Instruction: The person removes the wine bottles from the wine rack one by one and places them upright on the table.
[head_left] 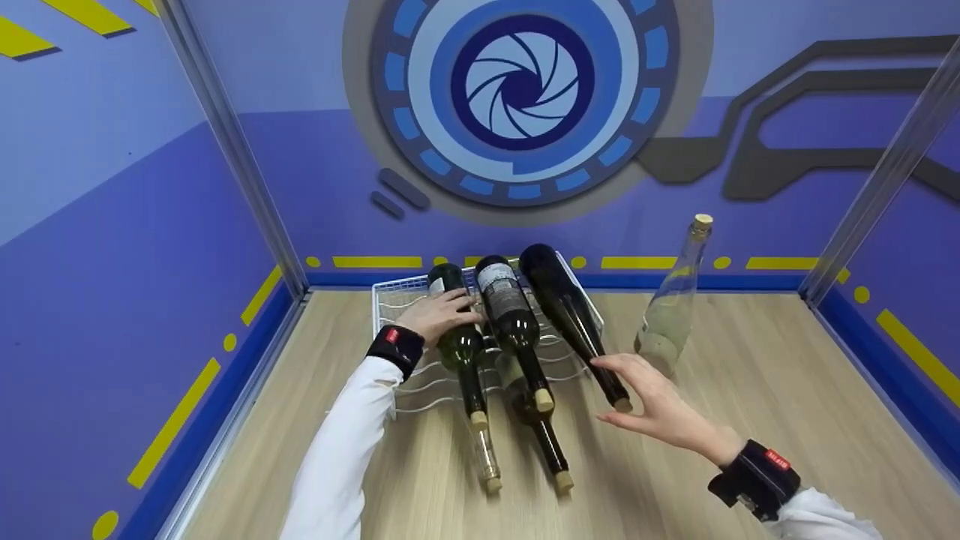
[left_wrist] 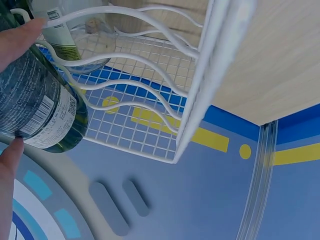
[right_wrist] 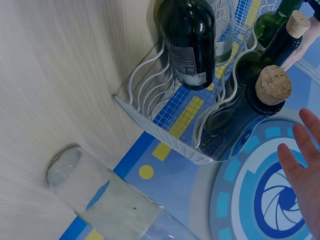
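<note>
My left hand [head_left: 439, 316] rests across the upper body of a green wine bottle [head_left: 460, 347], its fingers laid over the glass; in the left wrist view, fingertips touch the bottle's label [left_wrist: 57, 122]. My right hand [head_left: 656, 397] is spread beside the corked neck of a dark, tapered bottle [head_left: 564, 300]. A gap shows between that hand and the cork [right_wrist: 273, 85] in the right wrist view. Between these two lies a labelled dark bottle [head_left: 517, 322]. All three lie on the top tier of a white wire rack [head_left: 397, 287], necks toward me.
On the lower tier, a clear bottle [head_left: 486, 457] and another dark bottle [head_left: 551, 442] poke their corked necks out frontward. A clear corked bottle [head_left: 667, 315] stands upright on the wooden table [head_left: 780, 420], right of the rack. Printed panels [head_left: 315, 180] enclose the back and sides.
</note>
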